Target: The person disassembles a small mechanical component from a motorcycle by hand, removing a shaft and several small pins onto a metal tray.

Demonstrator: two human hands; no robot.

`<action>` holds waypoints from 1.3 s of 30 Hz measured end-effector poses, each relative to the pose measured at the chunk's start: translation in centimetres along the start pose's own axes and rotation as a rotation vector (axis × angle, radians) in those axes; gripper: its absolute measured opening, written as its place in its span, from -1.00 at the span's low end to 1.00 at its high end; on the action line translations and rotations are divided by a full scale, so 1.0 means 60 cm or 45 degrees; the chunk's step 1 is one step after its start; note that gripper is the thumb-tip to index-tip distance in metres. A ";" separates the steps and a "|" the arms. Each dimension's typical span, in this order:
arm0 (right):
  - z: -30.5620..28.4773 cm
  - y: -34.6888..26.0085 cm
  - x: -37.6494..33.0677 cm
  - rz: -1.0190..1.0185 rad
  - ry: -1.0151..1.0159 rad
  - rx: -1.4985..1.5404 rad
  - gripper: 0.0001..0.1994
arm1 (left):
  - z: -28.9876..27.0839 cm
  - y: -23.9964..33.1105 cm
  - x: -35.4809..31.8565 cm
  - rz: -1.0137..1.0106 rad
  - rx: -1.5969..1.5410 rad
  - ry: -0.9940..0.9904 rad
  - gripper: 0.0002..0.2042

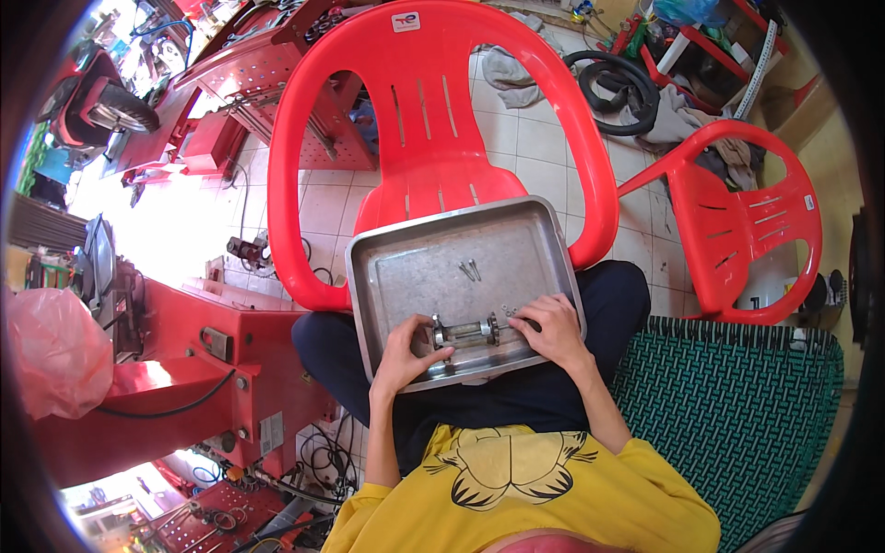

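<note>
On my lap, a shallow metal tray [406, 267] leans on the seat of a red plastic chair. A spool-shaped metal hub [468, 333] with a wider flange at each end lies along the tray's near side. My left hand [406, 358] closes around the hub's left end, thumb on the near side and fingers on the far side. Beside the right flange, my right hand [555, 334] has its thumb and fingers drawn together; whatever is in them is hidden. Small metal bits [509, 311] lie by its fingertips. Farther back in the tray rest two bolts [470, 270].
The red chair [433, 175] stands in front of me, and another red chair [737, 221] is at the right. A green woven seat [728, 415] sits near my right side. Red metal equipment [221, 369] rises at my left. Black tubing [613, 92] lies on the tiles behind.
</note>
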State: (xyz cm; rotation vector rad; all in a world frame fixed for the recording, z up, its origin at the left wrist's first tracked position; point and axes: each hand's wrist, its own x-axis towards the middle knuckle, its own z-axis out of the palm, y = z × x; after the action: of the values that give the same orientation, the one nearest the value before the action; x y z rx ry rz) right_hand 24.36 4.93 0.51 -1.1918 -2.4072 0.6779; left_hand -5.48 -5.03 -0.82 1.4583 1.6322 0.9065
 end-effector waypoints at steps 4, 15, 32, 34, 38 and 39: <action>-0.005 -0.008 0.004 -0.013 0.035 0.053 -0.77 | 0.000 -0.004 -0.002 0.001 0.025 -0.006 -0.50; -0.010 -0.007 0.006 0.018 0.010 0.146 -0.77 | 0.001 -0.006 -0.003 0.002 0.039 -0.019 -0.48; -0.016 -0.006 0.004 0.057 -0.024 0.192 -0.76 | 0.002 -0.005 -0.003 -0.029 0.015 -0.030 -0.47; -0.016 -0.008 0.005 0.083 -0.035 0.171 -0.75 | 0.002 -0.006 -0.004 -0.036 0.013 -0.036 -0.46; -0.006 -0.003 0.003 0.135 -0.070 0.152 -0.75 | -0.004 -0.001 -0.004 -0.050 -0.016 -0.051 -0.46; 0.001 0.005 0.000 0.122 -0.078 0.096 -0.75 | -0.002 0.002 -0.004 -0.053 -0.037 -0.063 -0.46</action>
State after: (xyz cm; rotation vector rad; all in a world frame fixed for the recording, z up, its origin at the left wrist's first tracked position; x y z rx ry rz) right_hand 24.53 5.08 0.30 -1.2793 -2.3635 0.8390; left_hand -5.52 -5.24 -0.64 1.4113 1.6010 0.8607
